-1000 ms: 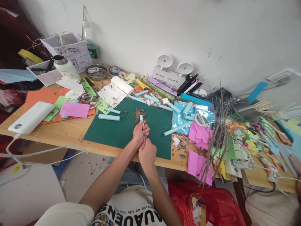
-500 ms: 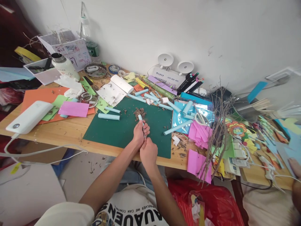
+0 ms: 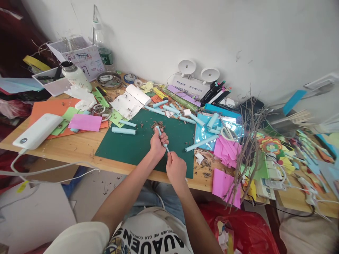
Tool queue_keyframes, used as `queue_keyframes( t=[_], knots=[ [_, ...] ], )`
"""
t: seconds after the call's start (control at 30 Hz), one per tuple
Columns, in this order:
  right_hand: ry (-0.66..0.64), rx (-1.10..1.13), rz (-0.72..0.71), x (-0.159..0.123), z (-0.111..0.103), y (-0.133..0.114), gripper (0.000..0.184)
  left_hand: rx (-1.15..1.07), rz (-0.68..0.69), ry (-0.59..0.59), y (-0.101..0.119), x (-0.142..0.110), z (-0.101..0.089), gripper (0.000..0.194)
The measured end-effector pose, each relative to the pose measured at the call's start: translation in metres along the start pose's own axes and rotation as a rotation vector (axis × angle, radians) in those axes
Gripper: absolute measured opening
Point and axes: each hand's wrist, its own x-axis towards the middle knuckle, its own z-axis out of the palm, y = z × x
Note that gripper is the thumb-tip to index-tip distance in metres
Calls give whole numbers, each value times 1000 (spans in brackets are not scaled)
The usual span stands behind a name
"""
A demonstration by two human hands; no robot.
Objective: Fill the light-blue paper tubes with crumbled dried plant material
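My left hand [image 3: 158, 144] is closed around a light blue paper tube [image 3: 158, 129] above the green cutting mat [image 3: 124, 148]. Just below it, my right hand [image 3: 176, 169] pinches a thin pale rod [image 3: 167, 149] that lines up with the tube's near end. Whether the rod sits inside the tube is too small to tell. A pile of brown crumbled plant bits [image 3: 155, 124] lies on the mat just beyond the tube's far end. Two more blue paper tubes [image 3: 123, 131] rest on the mat's left part, and several others lie along its back and right edges.
Scissors [image 3: 228, 133], crumpled pink paper [image 3: 225, 150] and a bundle of dry twigs [image 3: 250, 148] stand to the right. A white power bank [image 3: 38, 130] with a cable lies at left, near a bottle [image 3: 75, 76]. A red plastic bag [image 3: 246, 225] hangs below the table edge.
My right hand has drawn away from my left, down and to the right, baring the pale rod between them. My left hand keeps hold of the blue tube.
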Motion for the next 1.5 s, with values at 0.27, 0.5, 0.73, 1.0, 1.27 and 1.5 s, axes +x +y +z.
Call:
queue_keyframes(
  t=[0.27,0.5,0.73,1.0,1.27,1.5],
  knots=[
    [1,-67,12,3,16,0,26,75,32,20,-10,5,-1,40],
    [36,-113,6,1,25,0,23,148,45,45,-12,5,-3,39],
    [47,-117,35,0,27,-1,22,188,60,36,-14,5,-4,39],
    [50,-144,35,1,29,-4,20,210,71,35,-15,5,-6,42],
    [43,-163,56,3,30,-7,18,207,67,25,-15,6,-6,41],
    [47,-162,69,4,30,-10,20,196,44,43,-14,7,-5,40]
  ],
)
